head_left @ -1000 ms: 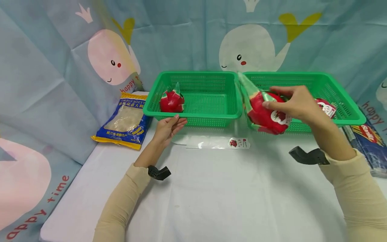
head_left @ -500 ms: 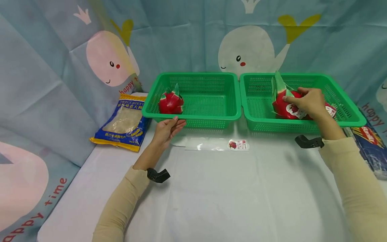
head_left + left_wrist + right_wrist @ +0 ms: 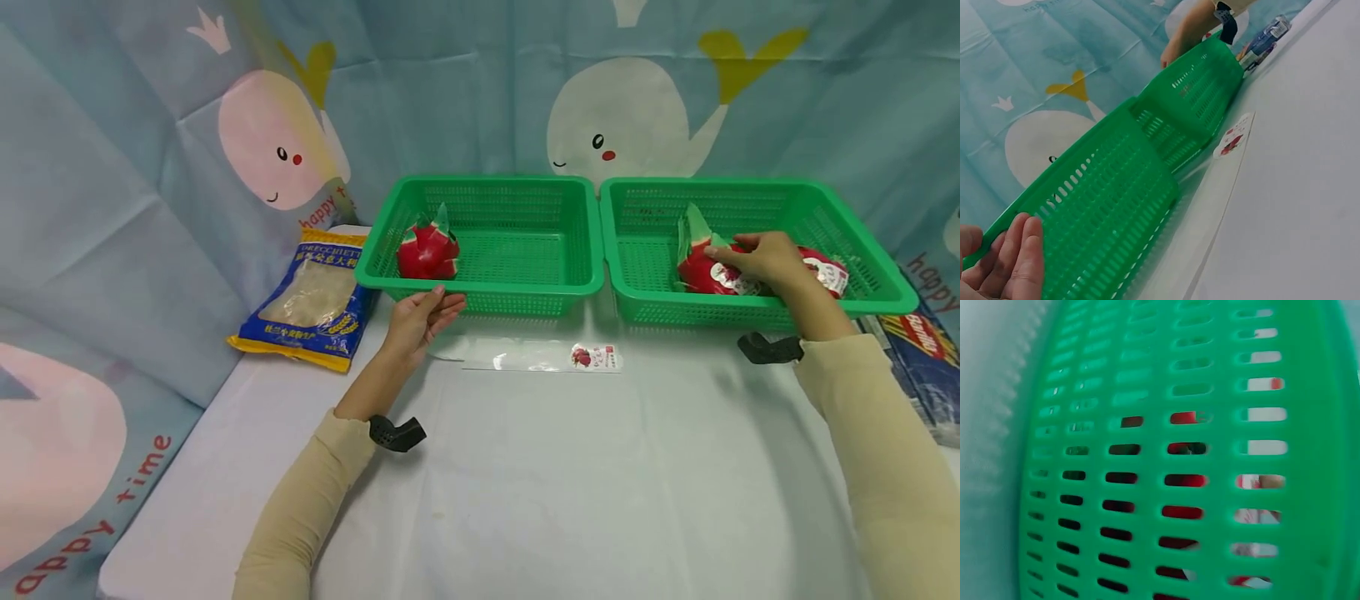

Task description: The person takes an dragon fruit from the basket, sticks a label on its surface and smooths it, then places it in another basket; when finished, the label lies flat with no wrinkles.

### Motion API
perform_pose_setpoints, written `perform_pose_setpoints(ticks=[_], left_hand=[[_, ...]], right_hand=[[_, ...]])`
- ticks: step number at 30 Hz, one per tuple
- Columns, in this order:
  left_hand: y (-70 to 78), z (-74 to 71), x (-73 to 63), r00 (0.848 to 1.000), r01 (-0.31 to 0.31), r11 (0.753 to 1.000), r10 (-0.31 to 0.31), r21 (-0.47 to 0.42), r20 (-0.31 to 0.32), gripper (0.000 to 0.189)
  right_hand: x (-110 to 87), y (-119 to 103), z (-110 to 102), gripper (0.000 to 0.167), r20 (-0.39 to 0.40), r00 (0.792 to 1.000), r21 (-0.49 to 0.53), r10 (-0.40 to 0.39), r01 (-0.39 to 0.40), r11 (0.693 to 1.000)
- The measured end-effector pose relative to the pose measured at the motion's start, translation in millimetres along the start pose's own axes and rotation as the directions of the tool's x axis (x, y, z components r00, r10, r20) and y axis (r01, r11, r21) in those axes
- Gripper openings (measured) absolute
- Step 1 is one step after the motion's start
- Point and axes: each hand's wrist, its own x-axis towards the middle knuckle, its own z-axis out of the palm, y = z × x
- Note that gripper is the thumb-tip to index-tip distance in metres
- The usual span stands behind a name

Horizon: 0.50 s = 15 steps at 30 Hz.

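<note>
In the head view my right hand (image 3: 776, 260) holds a red dragon fruit (image 3: 699, 271) with green leafy tips and a white sticker, low inside the right green basket (image 3: 757, 307). Beside it, partly behind the hand, lies another stickered dragon fruit (image 3: 828, 271). My left hand (image 3: 427, 321) pinches the front rim of the left green basket (image 3: 510, 292), thumb over the edge and fingers (image 3: 1025, 259) against the outer wall. A third dragon fruit (image 3: 427, 252) sits in that basket's left end. The right wrist view is filled by slotted basket wall (image 3: 1222, 456), with red showing through.
A clear plastic strip with a fruit label (image 3: 540, 356) lies on the white table before the baskets. A blue and yellow orecchiette bag (image 3: 307, 300) is at the left, a dark blue pasta pack (image 3: 922, 358) at the right. A whale-print curtain (image 3: 480, 100) hangs behind.
My right hand has carried the dragon fruit from over the gap between the baskets rightward and down into the right basket. The left hand keeps its place on the rim.
</note>
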Motion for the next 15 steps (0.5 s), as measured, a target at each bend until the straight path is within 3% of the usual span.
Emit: perform_pose_setpoints(ticks=[4, 7, 9, 10, 12, 14, 15], left_hand=[[5.4, -5.2, 1.4, 0.995, 0.075, 0.995, -0.079, 0.061, 0.067, 0.031], [15.6, -10.0, 0.1, 0.983, 0.1, 0.977, -0.127, 0.191, 0.136, 0.041], [27.3, -14.0, -0.7, 0.974, 0.059, 0.946, -0.124, 0.32, 0.187, 0.044], [34.6, -16.8, -0.1, 0.97, 0.016, 0.92, -0.108, 0.391, 0.216, 0.044], [51.6, -23.0, 3.5, 0.961, -0.107, 0.851, -0.043, 0.514, 0.272, 0.042], [71.0, -32.1, 14.0, 0.956, -0.231, 0.744, 0.054, 0.627, 0.289, 0.039], [80.4, -37.7, 21.0, 0.949, -0.283, 0.674, 0.095, 0.683, 0.3, 0.037]], right_hand=[[-12.5, 3.8, -1.0, 0.087, -0.098, 0.992, -0.037, -0.08, 0.076, 0.996], [-29.3, 9.3, 3.3, 0.066, -0.29, 0.949, -0.007, -0.126, 0.129, 0.992], [-46.3, 12.6, 7.4, 0.05, -0.365, 0.919, 0.066, -0.151, 0.187, 0.98], [-54.8, 15.7, 9.8, 0.042, -0.376, 0.912, 0.116, -0.162, 0.22, 0.969], [-72.2, 22.3, 13.8, 0.03, -0.32, 0.93, 0.219, -0.179, 0.257, 0.941], [-84.4, 31.2, 16.1, 0.03, -0.145, 0.97, 0.335, -0.194, 0.233, 0.913], [-87.2, 37.0, 18.3, 0.032, -0.051, 0.98, 0.392, -0.194, 0.198, 0.898]])
